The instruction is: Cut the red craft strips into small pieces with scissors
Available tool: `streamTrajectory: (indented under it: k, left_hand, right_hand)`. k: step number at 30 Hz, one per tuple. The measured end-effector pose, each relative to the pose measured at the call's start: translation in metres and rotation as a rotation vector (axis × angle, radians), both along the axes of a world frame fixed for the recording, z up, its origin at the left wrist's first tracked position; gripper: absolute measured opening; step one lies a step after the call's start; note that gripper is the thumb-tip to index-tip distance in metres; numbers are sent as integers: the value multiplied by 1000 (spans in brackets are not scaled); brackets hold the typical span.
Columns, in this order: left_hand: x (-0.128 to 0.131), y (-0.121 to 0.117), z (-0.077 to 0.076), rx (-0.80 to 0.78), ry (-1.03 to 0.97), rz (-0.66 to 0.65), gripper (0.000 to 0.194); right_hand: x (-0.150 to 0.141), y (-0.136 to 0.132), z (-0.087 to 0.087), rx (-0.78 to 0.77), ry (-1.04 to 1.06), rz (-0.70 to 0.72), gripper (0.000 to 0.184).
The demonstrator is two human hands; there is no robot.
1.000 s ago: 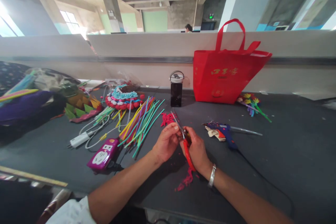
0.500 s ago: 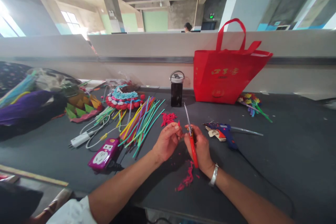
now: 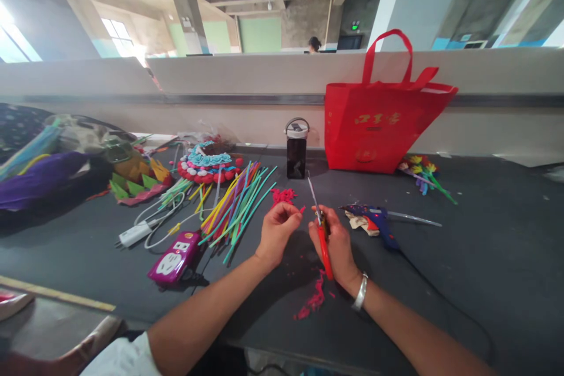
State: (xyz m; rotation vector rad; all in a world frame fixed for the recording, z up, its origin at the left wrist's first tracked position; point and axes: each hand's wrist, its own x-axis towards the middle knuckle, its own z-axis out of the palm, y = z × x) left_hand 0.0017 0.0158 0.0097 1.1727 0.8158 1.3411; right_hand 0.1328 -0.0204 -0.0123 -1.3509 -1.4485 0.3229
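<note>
Between thumb and fingertips, my left hand (image 3: 278,230) pinches a small red piece (image 3: 302,210), too small to tell its material. A pair of scissors (image 3: 325,247) with red handles is held in my right hand (image 3: 338,241), its blades pointing away from me. The two hands are a short way apart over the table. Just beyond my left hand lies a pile of red cut pieces (image 3: 284,195). Red scraps (image 3: 314,301) are scattered on the table nearer to me, below the hands.
Colourful thin sticks (image 3: 240,205) and a purple power strip (image 3: 175,258) lie to the left. A dark bottle (image 3: 296,155) and a red bag (image 3: 374,129) stand behind. To the right rests a blue glue gun (image 3: 379,223) with its cord. A person (image 3: 314,44) is beyond the partition.
My left hand has drawn slightly left, away from the scissors, and turned, with the red piece still between its fingertips. My right hand and the scissors have hardly moved.
</note>
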Motion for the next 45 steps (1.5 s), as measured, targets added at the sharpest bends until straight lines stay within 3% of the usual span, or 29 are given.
streamTrajectory:
  k: [6,15,18,22,29,39,45]
  left_hand:
    - [-2,1,3,240,376,58,9]
    - [-2,0,5,309,517,-21,9]
    - [-3,2,3,221,456,-28,8]
    - [-4,6,1,46,234,-16,7]
    - [-6,12,-2,-41,-38,9,9]
    - [-22,44,-17,34,259,275,23]
    - [-31,59,-26,-34,240,323,14]
  right_hand:
    - [2,-2,4,102,25,2,32]
    - [3,0,6,115,10,-43,24]
    - [8,5,11,115,24,-124,21]
    - [12,12,10,113,55,-142,23]
    - [4,4,-2,51,-40,-11,27]
    - [7,11,-6,60,9,-38,25]
    - [10,13,-9,64,55,-27,26]
